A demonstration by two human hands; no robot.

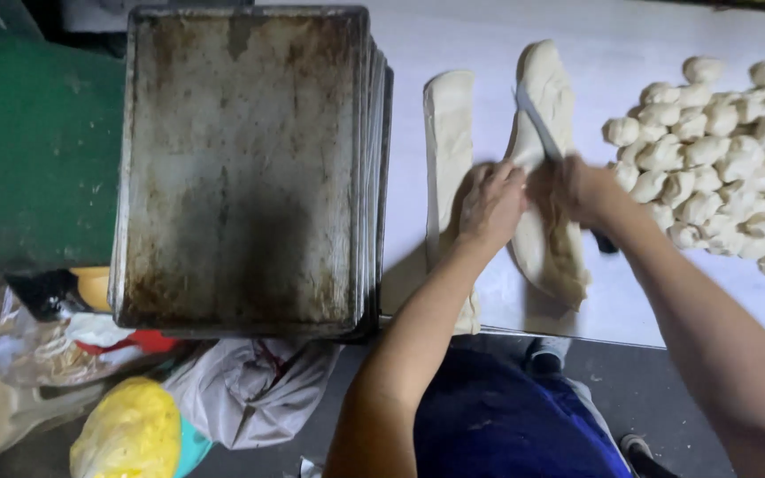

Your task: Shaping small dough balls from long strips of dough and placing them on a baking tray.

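Note:
Two long strips of pale dough lie on the white table (630, 44). My right hand (582, 188) grips a knife (537, 126) whose blade slants across the thicker right strip (549, 80). My left hand (491, 204) presses on that same strip just left of the blade, fingers curled over the dough. The thinner left strip (449, 133) lies untouched beside my left hand. A heap of several small cut dough pieces (723, 155) sits to the right of my right hand.
A stack of worn metal baking trays (241, 168) stands at the table's left end. A green surface (33, 142) lies further left. Below the table edge are plastic bags, a yellow bag (126, 434) and a white sack (245, 389) on the floor.

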